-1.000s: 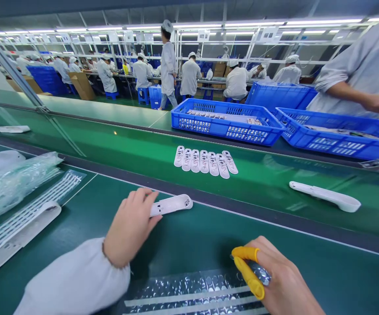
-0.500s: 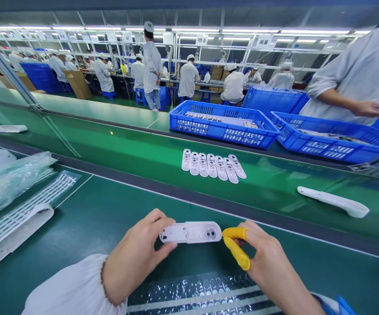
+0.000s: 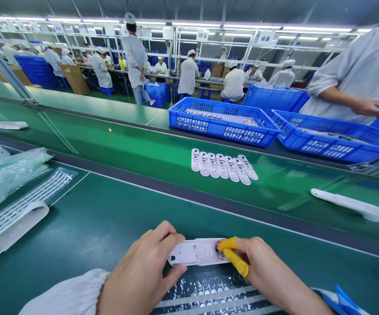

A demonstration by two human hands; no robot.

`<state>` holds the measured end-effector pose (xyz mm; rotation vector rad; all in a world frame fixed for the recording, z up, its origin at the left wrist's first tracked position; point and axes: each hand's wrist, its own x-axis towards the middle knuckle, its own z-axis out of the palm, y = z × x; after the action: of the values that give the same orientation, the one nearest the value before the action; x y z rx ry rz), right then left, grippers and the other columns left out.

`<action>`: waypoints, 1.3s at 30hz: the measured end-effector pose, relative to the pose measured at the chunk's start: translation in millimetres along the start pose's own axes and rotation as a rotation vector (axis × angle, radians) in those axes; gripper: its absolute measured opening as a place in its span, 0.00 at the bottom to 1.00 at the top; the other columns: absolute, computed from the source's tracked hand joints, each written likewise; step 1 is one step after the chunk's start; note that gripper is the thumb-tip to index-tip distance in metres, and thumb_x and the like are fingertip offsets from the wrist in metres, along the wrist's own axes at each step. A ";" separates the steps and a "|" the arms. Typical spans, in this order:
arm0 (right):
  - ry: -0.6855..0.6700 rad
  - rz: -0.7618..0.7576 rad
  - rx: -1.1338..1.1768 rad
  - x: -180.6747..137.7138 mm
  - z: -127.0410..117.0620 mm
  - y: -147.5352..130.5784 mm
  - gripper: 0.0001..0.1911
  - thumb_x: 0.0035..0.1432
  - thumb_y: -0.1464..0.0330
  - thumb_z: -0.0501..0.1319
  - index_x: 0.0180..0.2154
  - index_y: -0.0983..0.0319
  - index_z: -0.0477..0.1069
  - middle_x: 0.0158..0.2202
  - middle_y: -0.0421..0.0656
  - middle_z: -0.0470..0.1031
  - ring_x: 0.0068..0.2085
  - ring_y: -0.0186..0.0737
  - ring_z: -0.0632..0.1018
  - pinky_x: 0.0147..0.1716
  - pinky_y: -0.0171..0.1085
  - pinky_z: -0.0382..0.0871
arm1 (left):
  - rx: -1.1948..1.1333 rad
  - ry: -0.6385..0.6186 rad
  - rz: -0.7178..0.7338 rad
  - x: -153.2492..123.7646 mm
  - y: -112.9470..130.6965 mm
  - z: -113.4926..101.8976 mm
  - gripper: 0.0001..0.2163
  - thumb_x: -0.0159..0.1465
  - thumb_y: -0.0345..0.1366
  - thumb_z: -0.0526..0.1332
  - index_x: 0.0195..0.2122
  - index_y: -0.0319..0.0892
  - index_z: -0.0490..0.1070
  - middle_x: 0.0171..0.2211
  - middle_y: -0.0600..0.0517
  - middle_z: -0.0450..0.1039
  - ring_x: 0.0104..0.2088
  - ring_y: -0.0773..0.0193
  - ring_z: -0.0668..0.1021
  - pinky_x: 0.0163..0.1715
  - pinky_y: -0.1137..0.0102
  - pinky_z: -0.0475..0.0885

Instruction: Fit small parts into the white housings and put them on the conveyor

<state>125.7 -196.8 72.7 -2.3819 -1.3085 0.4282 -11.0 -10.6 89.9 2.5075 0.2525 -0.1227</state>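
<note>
A long white plastic housing point(image 3: 192, 253) with a rounded end lies across in front of me, its inner side up. My left hand point(image 3: 146, 267) grips its left end between thumb and fingers. Two fingers of my right hand point(image 3: 261, 264) wear yellow finger cots. They are pinched together over the dark round recess at the housing's right end; whatever is between the fingertips is hidden. Just below the housing lies a clear sheet of round stickers point(image 3: 209, 284) with pale stripes, partly covered by both hands.
Several white oval panels point(image 3: 222, 166) and a white curved shell point(image 3: 349, 204) lie on the green belt point(image 3: 127, 148). Blue crates point(image 3: 224, 124) stand behind it, near a co-worker point(image 3: 363, 78). At left are another white shell point(image 3: 15, 234), a striped sheet and plastic bags point(image 3: 8, 175).
My right fingertips have moved from beside the housing's right end onto its round recess. Both hands and the housing sit lower in view. The standing person in the background has shifted left.
</note>
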 end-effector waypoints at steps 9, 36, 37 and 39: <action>-0.224 -0.252 -0.600 0.9 -13.1 -9.9 0.16 0.40 0.85 0.55 0.28 0.61 0.72 0.22 0.42 0.74 0.21 0.41 0.73 0.18 0.36 0.55 | 0.071 -0.058 -0.016 -0.4 7.4 -1.9 0.13 0.57 0.27 0.57 0.42 0.48 0.65 0.39 0.54 0.64 0.33 0.60 0.71 0.31 0.64 0.70; 0.148 -0.287 -0.418 -17.4 -34.5 11.8 0.14 0.36 0.83 0.47 0.19 0.60 0.62 0.17 0.40 0.66 0.17 0.35 0.66 0.15 0.33 0.53 | 0.124 0.075 0.063 -5.7 2.0 -5.5 0.10 0.60 0.30 0.53 0.42 0.48 0.63 0.37 0.52 0.64 0.29 0.64 0.72 0.27 0.69 0.68; 0.153 -0.281 -0.401 -17.3 -33.6 12.8 0.13 0.37 0.83 0.47 0.19 0.59 0.61 0.18 0.39 0.66 0.17 0.35 0.66 0.15 0.33 0.53 | 0.127 0.087 0.069 -6.2 2.0 -4.9 0.10 0.60 0.30 0.53 0.42 0.48 0.63 0.37 0.52 0.64 0.29 0.64 0.72 0.27 0.69 0.68; 0.152 -0.256 -0.365 -16.6 -31.7 15.6 0.13 0.40 0.82 0.48 0.18 0.59 0.60 0.18 0.39 0.66 0.17 0.35 0.67 0.15 0.33 0.54 | 0.141 0.099 0.068 -7.0 1.3 -3.8 0.10 0.60 0.30 0.53 0.42 0.47 0.62 0.37 0.52 0.64 0.29 0.64 0.72 0.26 0.69 0.68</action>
<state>142.5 -224.6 94.5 -2.4189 -1.7082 -0.0734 -17.4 -10.4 94.8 2.6630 0.2040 0.0113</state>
